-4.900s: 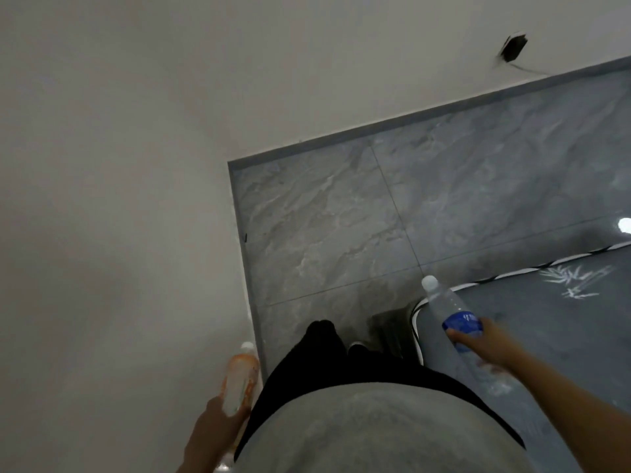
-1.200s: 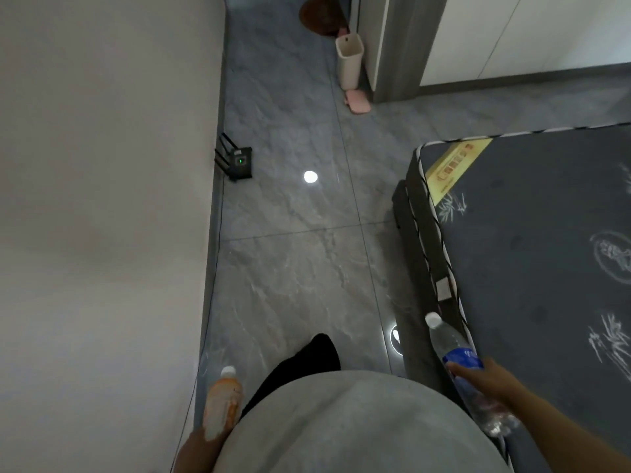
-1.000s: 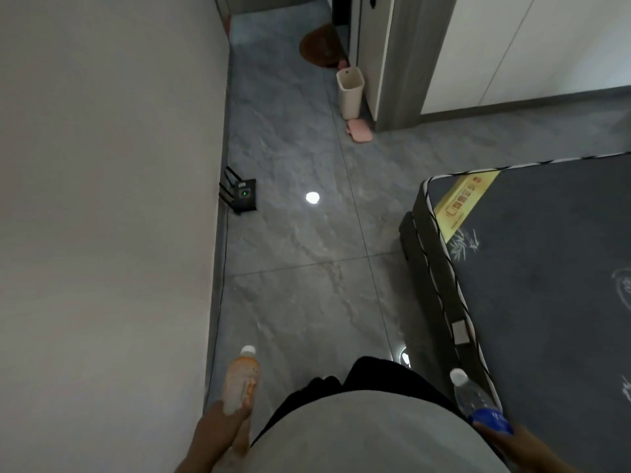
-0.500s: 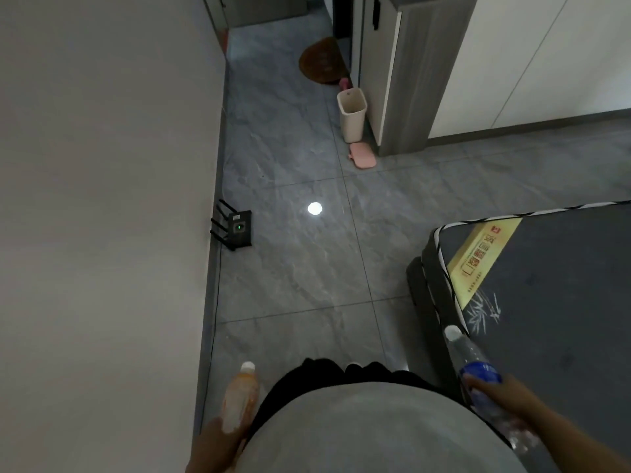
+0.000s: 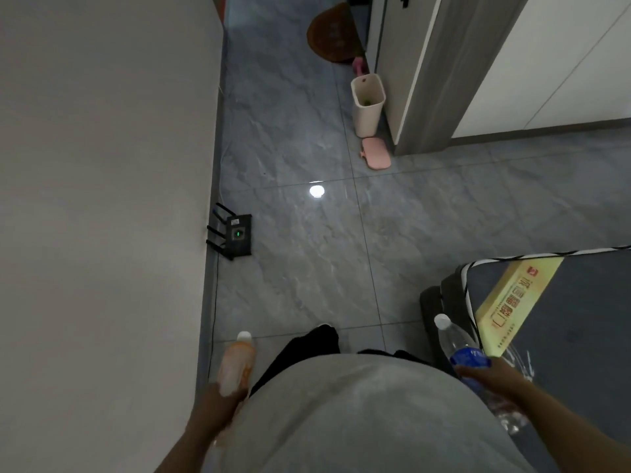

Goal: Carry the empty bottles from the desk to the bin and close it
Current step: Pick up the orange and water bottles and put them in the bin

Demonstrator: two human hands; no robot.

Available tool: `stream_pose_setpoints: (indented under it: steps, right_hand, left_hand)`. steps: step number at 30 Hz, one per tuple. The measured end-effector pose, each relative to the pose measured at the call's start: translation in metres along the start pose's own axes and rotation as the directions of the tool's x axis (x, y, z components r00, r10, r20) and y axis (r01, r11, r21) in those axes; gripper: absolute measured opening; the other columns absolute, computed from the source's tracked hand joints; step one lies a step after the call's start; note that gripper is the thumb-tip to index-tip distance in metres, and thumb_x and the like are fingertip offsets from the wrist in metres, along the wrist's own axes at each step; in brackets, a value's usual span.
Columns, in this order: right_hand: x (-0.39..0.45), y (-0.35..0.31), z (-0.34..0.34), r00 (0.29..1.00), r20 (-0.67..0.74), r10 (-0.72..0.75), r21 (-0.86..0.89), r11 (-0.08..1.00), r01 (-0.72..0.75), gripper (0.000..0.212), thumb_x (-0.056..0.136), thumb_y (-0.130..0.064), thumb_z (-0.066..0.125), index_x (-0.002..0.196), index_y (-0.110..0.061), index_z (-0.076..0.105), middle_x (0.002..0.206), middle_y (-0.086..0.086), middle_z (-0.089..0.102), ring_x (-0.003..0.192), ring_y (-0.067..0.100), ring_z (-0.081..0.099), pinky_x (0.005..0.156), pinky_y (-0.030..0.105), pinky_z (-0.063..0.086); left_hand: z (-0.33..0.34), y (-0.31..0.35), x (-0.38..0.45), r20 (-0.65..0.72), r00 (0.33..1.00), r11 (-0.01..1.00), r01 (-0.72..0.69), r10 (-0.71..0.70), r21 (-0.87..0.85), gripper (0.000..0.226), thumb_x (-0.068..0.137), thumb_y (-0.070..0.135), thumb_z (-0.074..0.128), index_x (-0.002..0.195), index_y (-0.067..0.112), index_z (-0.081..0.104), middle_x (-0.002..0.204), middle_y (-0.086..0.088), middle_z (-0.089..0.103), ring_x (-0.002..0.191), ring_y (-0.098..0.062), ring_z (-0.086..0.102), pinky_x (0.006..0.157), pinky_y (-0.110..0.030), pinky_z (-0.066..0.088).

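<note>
My left hand (image 5: 218, 401) grips an orange-labelled bottle (image 5: 237, 363) with a white cap, low at the left beside the wall. My right hand (image 5: 491, 378) holds a clear plastic bottle (image 5: 454, 339) with a blue label and white cap, its neck pointing forward. Far ahead on the grey tiled floor stands a cream bin (image 5: 367, 105) with its top open, against a grey cabinet corner. A pink lid (image 5: 375, 153) lies flat on the floor just in front of the bin.
A white wall (image 5: 102, 199) runs along the left. A black router (image 5: 237, 235) with antennas sits on the floor by the wall. A dark mattress (image 5: 563, 336) with a yellow label fills the lower right. A brown mat (image 5: 333, 34) lies beyond the bin.
The view has turned from a wall corner to the corridor, and the bin has come closer. Both hands keep hold of their bottles.
</note>
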State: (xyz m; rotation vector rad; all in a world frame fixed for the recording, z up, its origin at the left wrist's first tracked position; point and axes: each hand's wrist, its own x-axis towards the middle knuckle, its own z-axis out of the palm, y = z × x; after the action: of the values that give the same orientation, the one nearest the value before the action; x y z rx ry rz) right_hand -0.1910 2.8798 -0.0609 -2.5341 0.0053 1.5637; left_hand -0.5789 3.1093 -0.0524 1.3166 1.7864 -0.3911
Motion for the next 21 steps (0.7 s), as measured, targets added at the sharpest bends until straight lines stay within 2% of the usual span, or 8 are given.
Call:
stream_pose_setpoints:
  steps: [4,7,10,14,16,18,21]
  right_hand:
    - [0.016,-0.021,-0.006,0.997,0.006,0.078,0.017,0.997,-0.078,0.062,0.082,-0.032,0.069,0.127,0.006,0.048,0.127,0.029,0.055,0.117,0.040,0.053,0.104,0.047,0.041]
    - [0.028,-0.037,-0.018,0.995,0.010,0.095,0.014,0.995,-0.095,0.042,0.087,-0.014,0.062,0.118,0.014,0.054,0.113,0.033,0.061,0.109,0.043,0.057,0.098,0.046,0.044]
    - [0.049,-0.066,-0.035,0.993,0.003,0.122,0.032,0.992,-0.122,0.038,0.088,-0.011,0.061,0.118,0.012,0.054,0.107,0.028,0.061,0.100,0.037,0.056,0.093,0.042,0.043]
    - [0.084,-0.129,-0.072,0.997,-0.001,0.072,0.041,0.997,-0.072,0.040,0.087,-0.015,0.064,0.117,0.008,0.055,0.100,0.025,0.061,0.097,0.037,0.058,0.092,0.042,0.043]
    - [0.099,-0.171,-0.097,1.000,-0.027,0.012,0.041,0.999,-0.011,0.049,0.083,-0.023,0.069,0.120,0.006,0.054,0.111,0.029,0.062,0.104,0.039,0.059,0.093,0.044,0.044]
    - [0.112,-0.216,-0.121,0.998,-0.044,-0.045,0.035,0.998,0.047,0.063,0.078,-0.030,0.073,0.125,0.004,0.050,0.122,0.029,0.059,0.112,0.040,0.057,0.096,0.044,0.044]
    - [0.135,-0.283,-0.158,0.986,-0.076,-0.147,-0.006,0.989,0.147,0.064,0.076,-0.030,0.075,0.125,0.004,0.052,0.123,0.029,0.059,0.113,0.040,0.057,0.095,0.041,0.044]
  left_hand:
    - [-0.033,0.080,0.045,-0.006,0.990,0.989,-0.143,0.143,0.031,0.044,0.080,0.030,0.070,0.111,0.000,0.061,0.093,-0.014,0.062,0.067,-0.018,0.050,0.051,-0.021,0.034]
    - [-0.048,0.131,0.074,-0.033,0.984,0.982,-0.173,0.176,0.081,0.050,0.079,0.034,0.069,0.115,0.002,0.058,0.107,-0.019,0.065,0.076,-0.021,0.051,0.055,-0.025,0.035]
    - [-0.056,0.178,0.104,-0.030,0.982,0.976,-0.184,0.188,0.113,0.057,0.078,0.039,0.068,0.122,0.005,0.055,0.114,-0.019,0.065,0.084,-0.027,0.057,0.063,-0.027,0.039]
    - [-0.056,0.223,0.131,0.001,0.995,0.986,-0.101,0.102,0.135,0.061,0.079,0.038,0.068,0.125,0.003,0.051,0.118,-0.021,0.062,0.097,-0.034,0.061,0.070,-0.030,0.043]
    - [-0.055,0.241,0.138,0.000,0.999,0.992,-0.052,0.052,0.116,0.059,0.080,0.034,0.069,0.124,0.000,0.051,0.113,-0.021,0.063,0.096,-0.034,0.061,0.070,-0.030,0.043]
    - [-0.057,0.256,0.140,-0.005,1.000,0.995,0.003,-0.002,0.096,0.057,0.079,0.034,0.069,0.121,-0.001,0.053,0.101,-0.017,0.063,0.086,-0.031,0.060,0.067,-0.030,0.043]
    - [-0.063,0.277,0.146,0.005,0.996,0.993,0.084,-0.085,0.088,0.057,0.079,0.037,0.070,0.119,-0.002,0.055,0.110,-0.022,0.065,0.096,-0.035,0.062,0.071,-0.031,0.042]
